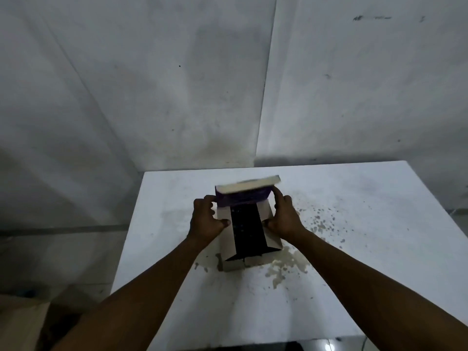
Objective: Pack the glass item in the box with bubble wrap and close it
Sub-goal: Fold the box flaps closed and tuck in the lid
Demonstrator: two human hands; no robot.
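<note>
A small cardboard box stands in the middle of the white table. Its two side flaps are folded inward, leaving a dark gap between them. The far lid flap, purple underneath with a pale edge, is raised and blurred. My left hand grips the box's left side, thumb pressing the left flap. My right hand grips the right side, thumb on the right flap and a finger touching the lid. No glass item or bubble wrap shows; the box's inside is too dark to see.
Brownish stains and specks mark the table to the right of and in front of the box. Grey walls meet in a corner behind the table. A brown cardboard piece lies on the floor at the lower left.
</note>
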